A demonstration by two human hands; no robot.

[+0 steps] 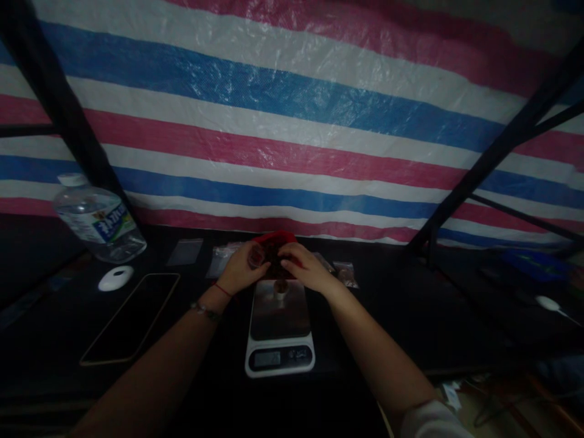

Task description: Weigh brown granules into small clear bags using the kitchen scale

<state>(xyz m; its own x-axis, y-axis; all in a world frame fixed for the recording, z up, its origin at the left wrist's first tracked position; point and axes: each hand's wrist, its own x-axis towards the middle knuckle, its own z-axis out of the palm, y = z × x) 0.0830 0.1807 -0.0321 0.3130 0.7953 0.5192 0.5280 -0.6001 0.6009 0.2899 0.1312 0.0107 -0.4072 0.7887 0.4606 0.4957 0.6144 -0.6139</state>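
Observation:
My left hand (243, 267) is closed around a small clear container (256, 257) at the left side of a red bowl (278, 235). Dark brown small pieces (272, 252) lie in the bowl; their kind is too dim to tell. From the right, my right hand (303, 264) reaches over them with bent fingers, and whatever sits between the fingertips is hidden. Just below both hands is a white kitchen scale (280, 328) with a metal plate and a lit-less looking display. A small round cup (280, 289) with brownish contents stands on the far part of that plate.
Small clear zip bags lie on both sides of the bowl: an empty-looking bag (185, 251) and a filled bag (345, 274). To the left are a large water bottle (98, 219), a white mouse (115, 278) and a phone (130, 319). Striped plastic sheeting (292, 140) hangs behind.

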